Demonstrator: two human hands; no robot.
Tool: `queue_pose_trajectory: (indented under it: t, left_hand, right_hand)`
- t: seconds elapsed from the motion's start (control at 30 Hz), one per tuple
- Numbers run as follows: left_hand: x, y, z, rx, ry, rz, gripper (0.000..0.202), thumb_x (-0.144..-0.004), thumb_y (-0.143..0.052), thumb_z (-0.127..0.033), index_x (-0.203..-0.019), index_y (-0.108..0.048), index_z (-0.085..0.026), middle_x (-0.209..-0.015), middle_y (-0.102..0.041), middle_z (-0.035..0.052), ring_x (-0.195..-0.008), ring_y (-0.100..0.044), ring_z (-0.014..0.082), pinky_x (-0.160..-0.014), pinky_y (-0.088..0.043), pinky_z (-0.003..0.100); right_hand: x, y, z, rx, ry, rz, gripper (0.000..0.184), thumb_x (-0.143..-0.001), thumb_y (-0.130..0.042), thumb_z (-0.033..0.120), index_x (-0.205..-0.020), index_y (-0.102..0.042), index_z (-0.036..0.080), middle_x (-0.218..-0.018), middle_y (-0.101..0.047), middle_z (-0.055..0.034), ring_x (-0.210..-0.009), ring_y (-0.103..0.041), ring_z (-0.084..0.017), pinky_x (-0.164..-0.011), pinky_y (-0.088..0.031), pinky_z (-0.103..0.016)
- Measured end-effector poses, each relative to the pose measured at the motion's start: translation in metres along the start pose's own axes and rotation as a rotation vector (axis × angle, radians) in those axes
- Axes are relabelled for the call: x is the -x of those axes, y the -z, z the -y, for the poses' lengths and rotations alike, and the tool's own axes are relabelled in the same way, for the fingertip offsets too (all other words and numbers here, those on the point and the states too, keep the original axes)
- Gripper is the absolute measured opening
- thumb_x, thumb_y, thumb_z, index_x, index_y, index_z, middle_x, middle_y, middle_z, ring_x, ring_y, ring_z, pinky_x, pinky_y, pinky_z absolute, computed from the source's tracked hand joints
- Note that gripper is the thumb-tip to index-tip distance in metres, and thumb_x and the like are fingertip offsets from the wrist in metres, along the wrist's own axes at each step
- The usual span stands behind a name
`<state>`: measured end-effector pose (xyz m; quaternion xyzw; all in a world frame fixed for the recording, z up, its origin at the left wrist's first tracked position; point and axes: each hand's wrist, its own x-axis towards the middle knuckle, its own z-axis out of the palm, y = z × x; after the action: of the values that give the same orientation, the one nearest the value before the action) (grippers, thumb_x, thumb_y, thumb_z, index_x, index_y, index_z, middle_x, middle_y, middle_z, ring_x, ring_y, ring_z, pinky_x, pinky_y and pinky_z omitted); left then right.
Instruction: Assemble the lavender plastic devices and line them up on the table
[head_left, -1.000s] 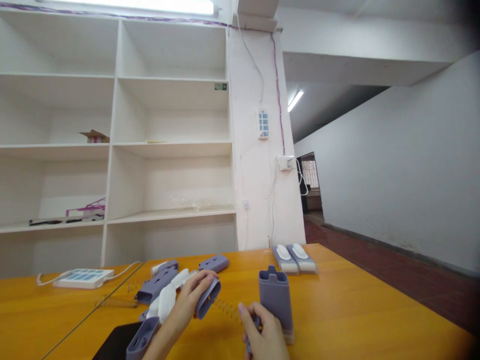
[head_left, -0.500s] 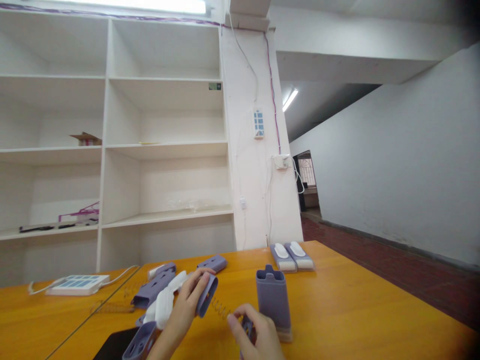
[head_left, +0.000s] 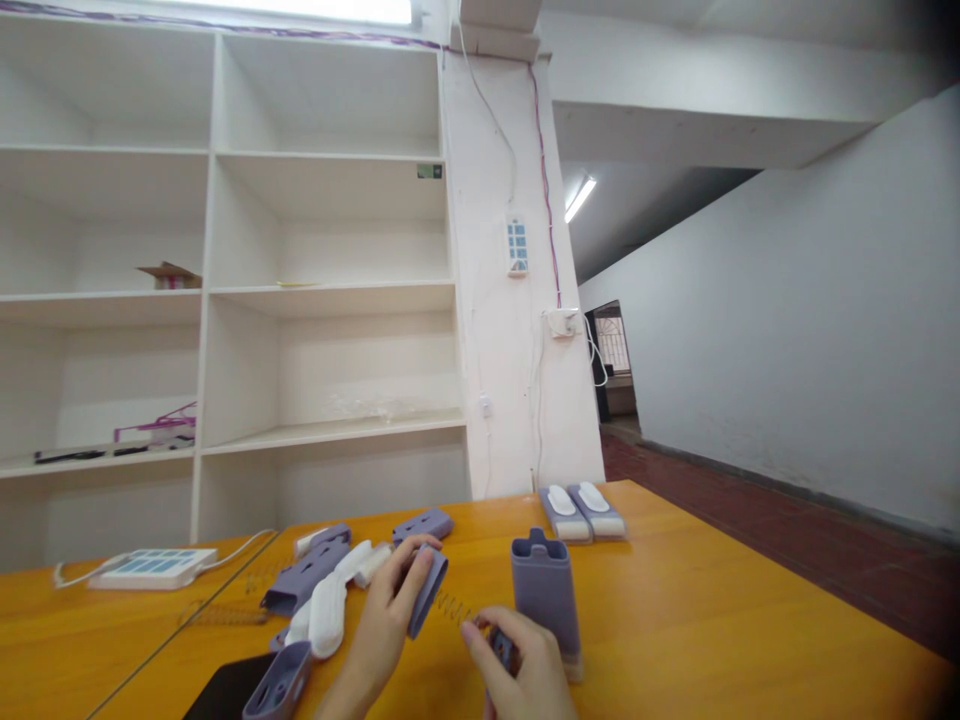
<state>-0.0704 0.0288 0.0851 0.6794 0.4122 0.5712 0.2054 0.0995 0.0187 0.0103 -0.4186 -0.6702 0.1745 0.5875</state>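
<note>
Orange tabletop, purple casing in left fingers

The left hand holds a shell; a spring spans toward the right hand, which grips a part beside an upright case.

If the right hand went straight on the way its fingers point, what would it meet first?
Likely the thin spring just ahead of the right hand, then the purple casing in the left hand; depth along that line is unclear.
</note>
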Motion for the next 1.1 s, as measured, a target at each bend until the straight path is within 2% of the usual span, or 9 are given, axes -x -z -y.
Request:
queue_pose_trajectory:
  t: [0.2, 0.43, 0.63, 0.73, 0.83, 0.93, 0.97, 1.03, 1.1]
  left_hand:
    - [0.005, -0.011, 0.003, 0.025, 0.003, -0.032, 0.039, -0.088, -0.052, -0.057, -0.097, -0.067, -0.022, -0.094, -0.072, 0.0034, -0.094, -0.062, 0.0269, -0.080, -0.047, 0.031]
    - [0.010, -0.016, 0.003, 0.057, 0.011, -0.012, 0.039, -0.088, -0.053, -0.056, -0.098, -0.067, -0.021, -0.099, -0.071, 0.0049, -0.097, -0.061, 0.0272, -0.079, -0.047, 0.030]
    - [0.014, -0.020, 0.006, 0.058, 0.005, -0.011, 0.038, -0.090, -0.052, -0.056, -0.098, -0.067, -0.021, -0.101, -0.071, 0.0042, -0.098, -0.061, 0.0261, -0.079, -0.047, 0.028]
    - [0.014, -0.020, 0.007, 0.053, 0.003, 0.005, 0.037, -0.091, -0.052, -0.055, -0.099, -0.066, -0.021, -0.101, -0.071, 0.0046, -0.101, -0.061, 0.0262, -0.084, -0.047, 0.030]
    - [0.007, -0.014, 0.010, 0.089, 0.026, -0.023, 0.036, -0.090, -0.055, -0.053, -0.104, -0.064, -0.021, -0.102, -0.072, 0.0047, -0.103, -0.062, 0.0253, -0.089, -0.046, 0.031]
    - [-0.003, -0.003, 0.013, 0.220, 0.090, -0.093, 0.044, -0.085, -0.064, -0.052, -0.115, -0.056, -0.021, -0.089, -0.074, 0.0035, -0.089, -0.068, 0.0227, -0.078, -0.049, 0.030]
    - [-0.006, 0.001, 0.014, 0.255, 0.108, -0.113, 0.046, -0.082, -0.067, -0.052, -0.113, -0.054, -0.021, -0.083, -0.074, 0.0026, -0.083, -0.069, 0.0219, -0.073, -0.050, 0.028]
    - [-0.011, 0.011, 0.017, 0.267, 0.114, -0.152, 0.044, -0.077, -0.073, -0.052, -0.101, -0.056, -0.020, -0.076, -0.074, 0.0019, -0.075, -0.069, 0.0208, -0.066, -0.049, 0.026]
    - [-0.015, 0.018, 0.020, 0.220, 0.096, -0.179, 0.039, -0.074, -0.075, -0.052, -0.089, -0.059, -0.019, -0.075, -0.073, 0.0024, -0.073, -0.068, 0.0204, -0.064, -0.049, 0.026]
  right_hand:
    - [-0.001, 0.001, 0.000, 0.010, -0.044, 0.010, 0.058, -0.087, -0.048, 0.069, -0.075, -0.069, 0.017, -0.063, -0.063, -0.0035, -0.041, -0.054, -0.012, -0.037, -0.037, -0.018]
    - [-0.003, 0.004, -0.001, 0.022, 0.001, -0.004, 0.058, -0.088, -0.047, 0.068, -0.070, -0.069, 0.017, -0.066, -0.065, -0.0052, -0.062, -0.063, -0.018, -0.053, -0.047, -0.020]
    - [-0.002, 0.003, -0.001, -0.018, -0.025, 0.029, 0.060, -0.087, -0.047, 0.070, -0.068, -0.067, 0.017, -0.065, -0.063, -0.0046, -0.055, -0.063, -0.017, -0.049, -0.047, -0.020]
    - [-0.001, 0.003, -0.001, -0.076, -0.084, 0.041, 0.063, -0.082, -0.049, 0.076, -0.068, -0.067, 0.017, -0.063, -0.063, -0.0042, -0.047, -0.062, -0.016, -0.039, -0.044, -0.019]
    - [0.002, -0.003, -0.003, -0.164, -0.207, 0.107, 0.067, -0.078, -0.050, 0.080, -0.079, -0.069, 0.016, -0.059, -0.063, -0.0028, -0.037, -0.061, -0.015, -0.031, -0.040, -0.019]
    - [0.009, -0.017, -0.008, -0.207, -0.304, 0.147, 0.076, -0.074, -0.052, 0.081, -0.104, -0.068, 0.013, -0.056, -0.061, -0.0008, -0.037, -0.064, -0.018, -0.031, -0.042, -0.020]
    - [0.012, -0.023, -0.011, -0.225, -0.319, 0.151, 0.080, -0.074, -0.055, 0.079, -0.117, -0.063, 0.013, -0.058, -0.062, -0.0004, -0.038, -0.064, -0.018, -0.033, -0.044, -0.020]
    - [0.017, -0.032, -0.017, -0.286, -0.334, 0.176, 0.091, -0.073, -0.063, 0.070, -0.139, -0.045, 0.011, -0.063, -0.066, -0.0008, -0.041, -0.066, -0.018, -0.036, -0.045, -0.020]
    - [0.020, -0.037, -0.024, -0.339, -0.335, 0.222, 0.097, -0.073, -0.068, 0.057, -0.148, -0.030, 0.010, -0.070, -0.069, -0.0019, -0.043, -0.065, -0.015, -0.038, -0.044, -0.019]
